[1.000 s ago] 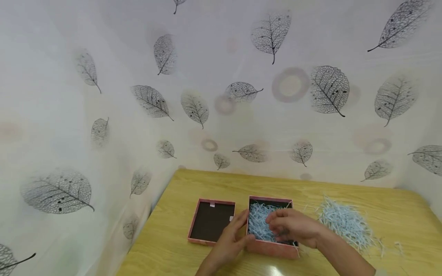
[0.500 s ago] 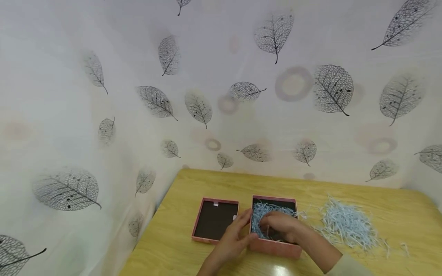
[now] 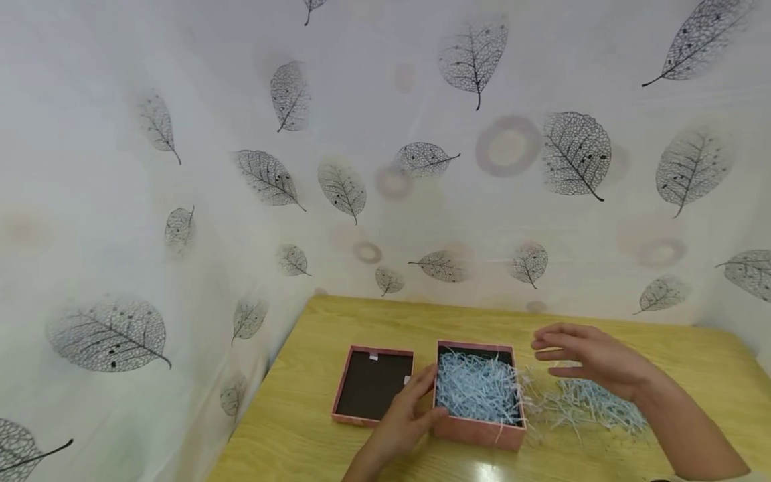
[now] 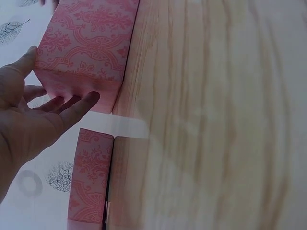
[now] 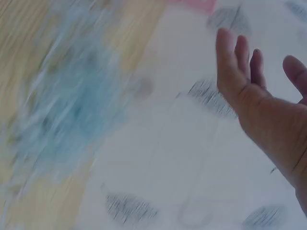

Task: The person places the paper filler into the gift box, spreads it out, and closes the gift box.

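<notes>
The right hand (image 3: 593, 358) holds nothing – its fingers reach out, a gap below them to the thumb, above the pile (image 3: 608, 407) right of the box (image 3: 480, 434) – while the left hand (image 3: 399, 422) touches the box's left wall. Shreds (image 3: 476, 388) fill most of the box; the lid (image 3: 373, 385) lies just left of it. The shreds look light and springy, best scooped loosely; the box seems stiff, best held by its walls

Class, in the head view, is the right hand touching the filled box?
No, wooden table shows between the right hand and the pink box.
</notes>
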A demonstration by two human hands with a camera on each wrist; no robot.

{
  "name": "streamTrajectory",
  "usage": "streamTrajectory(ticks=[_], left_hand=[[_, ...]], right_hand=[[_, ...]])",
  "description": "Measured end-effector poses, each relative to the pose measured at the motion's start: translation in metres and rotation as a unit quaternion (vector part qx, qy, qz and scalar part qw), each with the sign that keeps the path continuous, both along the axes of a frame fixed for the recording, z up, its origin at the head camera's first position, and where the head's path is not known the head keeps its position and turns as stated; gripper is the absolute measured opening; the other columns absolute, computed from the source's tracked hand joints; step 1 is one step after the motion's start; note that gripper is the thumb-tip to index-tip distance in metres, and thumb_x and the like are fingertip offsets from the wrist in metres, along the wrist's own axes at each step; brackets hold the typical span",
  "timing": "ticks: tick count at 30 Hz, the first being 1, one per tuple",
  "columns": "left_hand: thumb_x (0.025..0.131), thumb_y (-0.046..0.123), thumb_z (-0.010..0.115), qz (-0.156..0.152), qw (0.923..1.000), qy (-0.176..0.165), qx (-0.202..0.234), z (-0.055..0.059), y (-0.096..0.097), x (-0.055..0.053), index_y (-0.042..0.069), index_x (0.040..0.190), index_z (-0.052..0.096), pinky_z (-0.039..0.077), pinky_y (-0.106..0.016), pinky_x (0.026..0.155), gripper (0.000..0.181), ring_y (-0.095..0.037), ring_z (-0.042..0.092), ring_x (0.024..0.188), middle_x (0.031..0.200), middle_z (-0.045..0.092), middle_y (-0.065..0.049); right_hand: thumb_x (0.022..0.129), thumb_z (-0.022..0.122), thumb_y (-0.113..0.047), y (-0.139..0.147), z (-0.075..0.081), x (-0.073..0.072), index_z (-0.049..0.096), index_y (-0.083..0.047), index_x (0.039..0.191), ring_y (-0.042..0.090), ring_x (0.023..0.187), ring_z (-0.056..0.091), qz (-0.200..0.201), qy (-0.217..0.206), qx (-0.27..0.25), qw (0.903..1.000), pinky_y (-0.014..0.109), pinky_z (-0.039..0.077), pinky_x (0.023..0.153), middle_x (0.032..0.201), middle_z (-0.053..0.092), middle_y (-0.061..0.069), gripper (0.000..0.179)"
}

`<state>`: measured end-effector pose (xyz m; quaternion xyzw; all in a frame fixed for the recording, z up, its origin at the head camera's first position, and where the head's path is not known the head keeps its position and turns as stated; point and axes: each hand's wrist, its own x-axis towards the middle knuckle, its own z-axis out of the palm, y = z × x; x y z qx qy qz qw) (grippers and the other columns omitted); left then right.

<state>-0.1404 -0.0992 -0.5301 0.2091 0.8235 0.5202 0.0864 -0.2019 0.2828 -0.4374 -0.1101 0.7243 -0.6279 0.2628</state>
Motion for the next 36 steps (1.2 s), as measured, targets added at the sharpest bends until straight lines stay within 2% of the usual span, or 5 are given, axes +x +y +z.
streamTrajectory(ticks=[8,15,22,28,36], left_hand=[[0.107,0.035,0.065,-0.001,1.0000,-0.001,0.001,0.000,0.001,-0.001,0.013,0.168,0.030,0.029,-0.060,0.123,0.074,-0.038,0.029,0.156,0.172,0.031,-0.006],[0.106,0.036,0.065,0.003,1.0000,-0.001,0.002,0.001,0.001,0.000,0.016,0.168,0.031,0.027,-0.064,0.123,0.073,-0.040,0.029,0.156,0.172,0.031,-0.008],[0.105,0.039,0.065,0.006,1.0000,0.000,-0.002,-0.002,0.002,0.001,0.017,0.168,0.031,0.027,-0.064,0.123,0.075,-0.039,0.029,0.156,0.172,0.032,-0.005],[0.106,0.038,0.066,0.011,0.9999,0.004,-0.002,-0.003,0.001,0.002,0.015,0.168,0.032,0.026,-0.063,0.123,0.075,-0.039,0.030,0.156,0.172,0.033,-0.006],[0.105,0.036,0.066,0.008,1.0000,0.003,0.005,-0.001,0.001,0.002,0.015,0.168,0.032,0.026,-0.064,0.123,0.074,-0.039,0.029,0.156,0.172,0.032,-0.005]], right_hand=[[0.113,0.054,-0.035,0.092,-0.044,0.000,0.041,0.016,0.149,0.059,0.128,0.048,-0.105,0.116,0.261,0.9527,0.058,0.054,0.093,0.148,0.043,0.043,0.064],[0.108,0.063,-0.035,0.108,-0.087,0.005,0.032,0.014,0.156,0.073,0.128,0.036,-0.105,0.155,0.296,0.9365,0.061,0.056,0.085,0.154,0.028,0.049,0.076],[0.101,0.072,-0.017,0.104,-0.105,0.007,0.062,0.012,0.129,0.055,0.107,0.063,-0.121,0.231,0.353,0.8985,0.054,0.059,0.076,0.121,0.065,0.035,0.042],[0.101,0.070,-0.012,0.101,-0.091,0.009,0.070,0.006,0.116,0.045,0.099,0.068,-0.137,0.236,0.355,0.8940,0.049,0.058,0.073,0.109,0.072,0.024,0.023],[0.109,0.062,-0.020,0.087,-0.028,0.017,0.065,0.007,0.128,0.017,0.081,0.066,-0.176,0.265,0.328,0.8896,0.030,0.053,0.060,0.104,0.071,0.017,0.033]])
